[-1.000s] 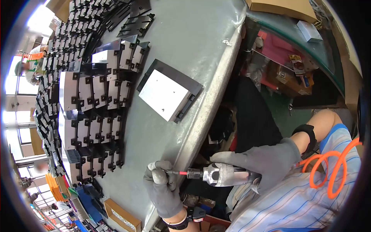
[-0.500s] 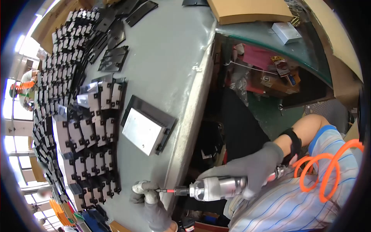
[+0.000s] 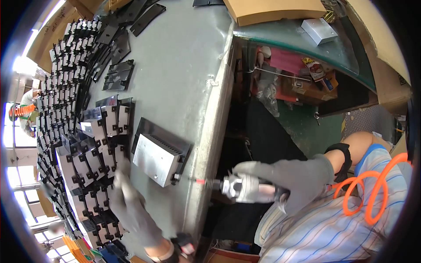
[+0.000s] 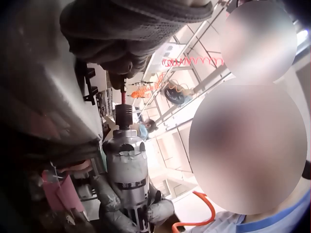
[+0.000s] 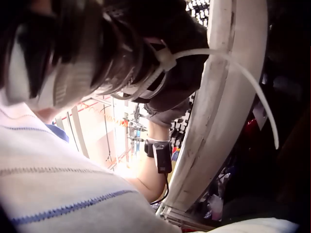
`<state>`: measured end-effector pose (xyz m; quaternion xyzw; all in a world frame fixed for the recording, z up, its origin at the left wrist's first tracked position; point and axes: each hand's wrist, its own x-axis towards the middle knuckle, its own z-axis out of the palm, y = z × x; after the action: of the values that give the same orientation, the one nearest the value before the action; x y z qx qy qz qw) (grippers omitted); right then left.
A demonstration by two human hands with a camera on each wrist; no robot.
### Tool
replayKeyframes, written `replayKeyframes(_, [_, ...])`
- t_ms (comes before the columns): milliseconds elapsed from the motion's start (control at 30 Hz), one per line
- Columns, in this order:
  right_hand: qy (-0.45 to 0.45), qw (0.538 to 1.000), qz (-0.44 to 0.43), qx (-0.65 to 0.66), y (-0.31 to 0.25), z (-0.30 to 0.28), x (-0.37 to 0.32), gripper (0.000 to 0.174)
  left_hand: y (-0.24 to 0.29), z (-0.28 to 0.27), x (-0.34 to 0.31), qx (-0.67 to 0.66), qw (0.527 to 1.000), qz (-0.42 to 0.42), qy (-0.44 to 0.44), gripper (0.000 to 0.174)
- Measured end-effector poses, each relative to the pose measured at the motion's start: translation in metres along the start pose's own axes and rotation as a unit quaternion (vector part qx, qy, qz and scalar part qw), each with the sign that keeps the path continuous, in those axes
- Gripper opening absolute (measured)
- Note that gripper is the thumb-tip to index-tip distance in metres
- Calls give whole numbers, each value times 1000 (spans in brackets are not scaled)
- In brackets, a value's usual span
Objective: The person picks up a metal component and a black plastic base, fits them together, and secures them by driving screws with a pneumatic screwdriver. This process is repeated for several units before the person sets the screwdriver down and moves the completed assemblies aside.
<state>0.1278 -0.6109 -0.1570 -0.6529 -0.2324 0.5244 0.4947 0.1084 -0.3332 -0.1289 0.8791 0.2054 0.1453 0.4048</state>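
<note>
In the head view my gloved right hand [image 3: 302, 179] grips a silver air screwdriver [image 3: 250, 188], its red-banded bit pointing left over the bench edge. The bit end is close to the near corner of a white metal box [image 3: 155, 160] on a black plate [image 3: 186, 153]. My gloved left hand [image 3: 133, 210], blurred, reaches beside the stacked parts, fingers stretched forward and apart from the bit. The left wrist view shows the left glove [image 4: 126, 34] large at the top, overlapping the bit end; the screwdriver [image 4: 127, 165] is below. Dark shapes hide most of the right wrist view.
Stacked white and black parts [image 3: 94, 162] line the bench's far side. Loose black plates [image 3: 118, 74] lie beyond. A cardboard box [image 3: 276, 11] and a small silver box [image 3: 319, 30] are on the right. An orange coiled hose [image 3: 377, 188] runs behind my right hand.
My left hand has left the bit and moved forward and left toward the stacked parts. The screwdriver stays in my right hand, its bit now nearer the white box. The head view has turned.
</note>
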Motion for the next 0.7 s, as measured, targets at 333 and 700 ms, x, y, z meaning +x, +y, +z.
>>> replayKeyframes(333, [51, 999, -15, -10, 16, -5, 13, 82, -10, 20, 24, 232, 966, 94, -58, 40])
replayKeyframes(700, [5, 999, 31, -29, 1, -8, 12, 79, -19, 18, 13, 294, 945, 143, -30, 32])
